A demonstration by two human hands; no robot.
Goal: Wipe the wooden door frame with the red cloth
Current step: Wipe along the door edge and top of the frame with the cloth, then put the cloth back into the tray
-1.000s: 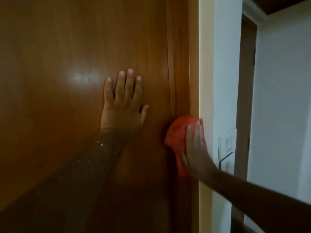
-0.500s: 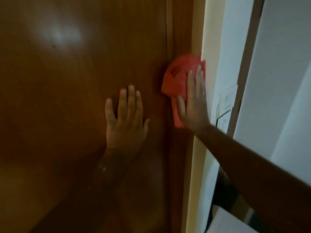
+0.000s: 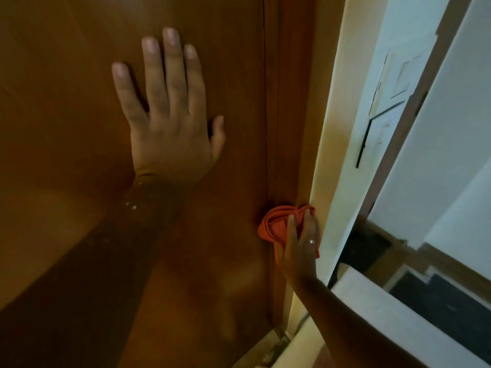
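The wooden door frame [image 3: 289, 102] runs as a narrow brown vertical strip between the door and the pale wall edge. A bunched red cloth [image 3: 276, 224] is pressed against the frame low down. My right hand [image 3: 300, 245] lies flat over the cloth, fingers pointing up, a ring on one finger, holding the cloth to the wood. My left hand [image 3: 170, 112] rests flat on the brown door [image 3: 66, 128], fingers spread, left of the frame and well above the cloth.
A cream and white wall edge [image 3: 337, 128] borders the frame on the right. White switch plates [image 3: 393, 86] are mounted on that wall. Beyond it is a second doorway with a dark floor area [image 3: 446, 304]. The door's bottom edge and threshold [image 3: 265, 349] show at the bottom.
My right hand has slid the red cloth down the frame, from above my left hand to well below it. The view has tilted downward. My left hand stays flat on the door.
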